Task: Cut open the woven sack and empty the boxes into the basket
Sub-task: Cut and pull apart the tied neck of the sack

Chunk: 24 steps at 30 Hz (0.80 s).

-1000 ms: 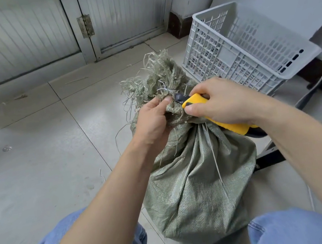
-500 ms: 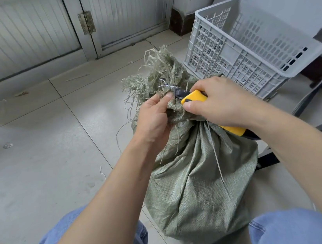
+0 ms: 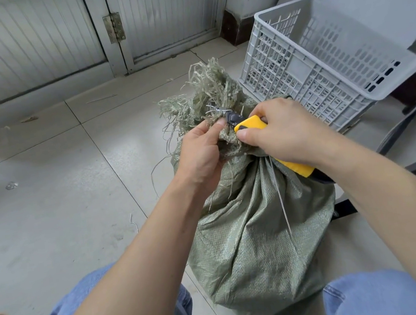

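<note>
Between knees on tiled floor point(image 3: 60, 190): green woven sack point(image 3: 260, 243), frayed neck pinched in grip of left hand point(image 3: 201, 153); yellow utility knife point(image 3: 250, 123) clenched in grip of right hand point(image 3: 285, 131). Grey slotted plastic basket point(image 3: 300, 65) just behind.

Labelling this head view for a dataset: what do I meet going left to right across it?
Door hinge → left hand, pinching the woven sack at its neck → right hand, gripping the utility knife → basket.

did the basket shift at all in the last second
No. The basket stands in the same spot beside the dark skirting at the wall corner. Only the camera view has shifted slightly.
</note>
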### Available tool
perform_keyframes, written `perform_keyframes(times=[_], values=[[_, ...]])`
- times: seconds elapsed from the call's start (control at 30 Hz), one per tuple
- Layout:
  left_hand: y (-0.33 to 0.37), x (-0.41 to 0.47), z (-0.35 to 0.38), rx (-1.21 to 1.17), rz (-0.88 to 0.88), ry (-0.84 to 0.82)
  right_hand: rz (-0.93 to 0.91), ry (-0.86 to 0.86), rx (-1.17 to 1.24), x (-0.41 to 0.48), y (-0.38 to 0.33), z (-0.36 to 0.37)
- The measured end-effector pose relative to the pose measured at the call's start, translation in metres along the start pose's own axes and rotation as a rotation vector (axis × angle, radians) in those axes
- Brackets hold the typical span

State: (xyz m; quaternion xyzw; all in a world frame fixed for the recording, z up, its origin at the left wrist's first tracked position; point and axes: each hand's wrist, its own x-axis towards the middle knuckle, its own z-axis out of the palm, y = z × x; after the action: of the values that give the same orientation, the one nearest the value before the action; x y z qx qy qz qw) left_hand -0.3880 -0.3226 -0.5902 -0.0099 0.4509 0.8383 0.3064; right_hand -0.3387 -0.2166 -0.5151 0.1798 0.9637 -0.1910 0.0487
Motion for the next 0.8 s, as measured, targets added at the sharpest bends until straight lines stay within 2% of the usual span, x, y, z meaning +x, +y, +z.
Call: perform_keyframes(times=[0.1, 0.2, 0.37, 0.57, 0.73, 0.8], values=[[0.0, -0.001, 0.0, 0.026, -0.002, 0.007, -0.016, 0.077, -0.022, -0.001, 0.001, 0.003], [-0.001, -0.001, 0.002, 0.129, 0.028, 0.084, -0.016, 0.142, -0.051, -0.003, 0.002, 0.005], [-0.001, -0.002, 0.003, 0.239, 0.081, 0.078, 0.0, 0.084, -0.072, -0.01, 0.005, 0.004], [0.0, -0.001, 0.004, 0.169, 0.081, 0.045, -0.018, 0.112, -0.104, -0.017, 0.0, -0.013], [-0.002, -0.005, 0.007, 0.152, 0.102, 0.009, -0.061, 0.146, 0.059, -0.016, 0.002, -0.006], [-0.002, -0.005, 0.008, 0.174, 0.113, 0.008, -0.019, 0.112, 0.224, -0.013, 0.002, -0.009]])
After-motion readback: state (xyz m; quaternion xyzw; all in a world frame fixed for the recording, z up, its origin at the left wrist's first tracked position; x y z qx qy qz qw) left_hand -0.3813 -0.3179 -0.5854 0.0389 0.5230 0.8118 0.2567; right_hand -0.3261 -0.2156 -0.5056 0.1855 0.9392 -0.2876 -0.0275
